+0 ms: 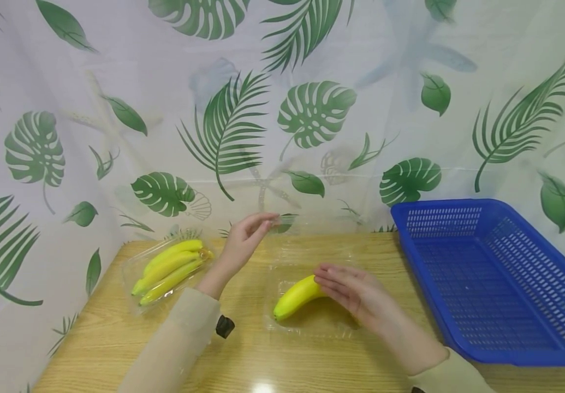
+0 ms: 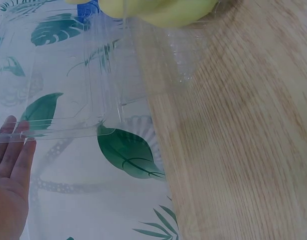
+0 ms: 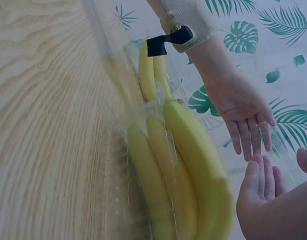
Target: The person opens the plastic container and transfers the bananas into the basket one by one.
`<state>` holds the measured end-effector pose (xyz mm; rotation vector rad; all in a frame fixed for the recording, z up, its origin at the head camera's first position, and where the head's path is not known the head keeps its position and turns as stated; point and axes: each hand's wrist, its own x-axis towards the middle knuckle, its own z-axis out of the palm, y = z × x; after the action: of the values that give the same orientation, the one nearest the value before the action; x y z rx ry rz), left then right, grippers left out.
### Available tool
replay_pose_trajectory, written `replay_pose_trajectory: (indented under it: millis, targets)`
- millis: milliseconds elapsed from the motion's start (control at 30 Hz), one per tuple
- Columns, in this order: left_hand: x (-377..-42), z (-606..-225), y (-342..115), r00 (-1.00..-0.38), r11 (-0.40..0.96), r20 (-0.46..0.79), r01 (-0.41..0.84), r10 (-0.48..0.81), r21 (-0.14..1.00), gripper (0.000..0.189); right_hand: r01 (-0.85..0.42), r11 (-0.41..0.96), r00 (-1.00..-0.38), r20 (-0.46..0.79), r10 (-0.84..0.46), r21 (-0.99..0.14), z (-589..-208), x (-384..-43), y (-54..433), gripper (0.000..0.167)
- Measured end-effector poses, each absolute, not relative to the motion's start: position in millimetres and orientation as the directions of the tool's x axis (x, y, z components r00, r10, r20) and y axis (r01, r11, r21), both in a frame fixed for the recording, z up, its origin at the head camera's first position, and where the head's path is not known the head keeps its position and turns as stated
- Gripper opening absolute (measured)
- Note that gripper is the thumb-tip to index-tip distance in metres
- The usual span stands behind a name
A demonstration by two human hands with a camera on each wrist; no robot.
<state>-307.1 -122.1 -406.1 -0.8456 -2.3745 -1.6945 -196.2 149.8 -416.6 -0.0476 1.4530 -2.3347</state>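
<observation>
An opened clear plastic clamshell box (image 1: 307, 331) sits on the table with its lid (image 1: 311, 221) raised at the back. A yellow banana (image 1: 296, 297) with a green tip lies in its base. Beside the raised lid's upper left edge is my left hand (image 1: 243, 243), fingers extended; the left wrist view has its fingertips (image 2: 18, 145) at that edge. My right hand (image 1: 361, 297) hovers over the banana's right end, fingers straight and together, hiding that end. Seen from the right wrist, the banana (image 3: 198, 150) has more yellow shapes beside it, perhaps reflections.
On the left, another clear box (image 1: 137, 308) contains a bunch of bananas (image 1: 171, 267). A blue perforated basket (image 1: 513, 357) stands at the right. Behind the wooden table (image 1: 243, 355) hangs a leaf-patterned cloth (image 1: 341, 49).
</observation>
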Motion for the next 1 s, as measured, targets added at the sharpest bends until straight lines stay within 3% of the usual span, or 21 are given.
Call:
replay_pose_trajectory:
  millis: [167,467,900,1000]
  targets:
    - [-306.4,-405.6,-121.7,-0.843,0.228,0.384,0.486,0.377,0.844,0.034,0.290,-0.369,-0.932,-0.174,-0.317,-0.883,-415.5,-198.4,155.6,0.041]
    - [-306.9,-406.0,-120.7,-0.846,0.229,0.378,0.479,0.375,0.847,0.034,0.274,-0.388,-0.939,-0.158,-0.304,-0.880,-414.9,-201.7,168.0,0.022]
    - [-306.9,-406.6,-120.7,-0.843,0.212,0.378,0.478,0.382,0.852,0.035,0.212,-0.325,-0.973,-0.166,-0.164,-0.922,-423.8,-210.6,181.6,0.021]
    - [-307.1,-406.9,-120.9,-0.843,0.212,0.378,0.479,0.383,0.852,0.034,0.201,-0.275,-0.976,-0.170,-0.135,-0.940,-425.5,-212.4,182.7,0.032]
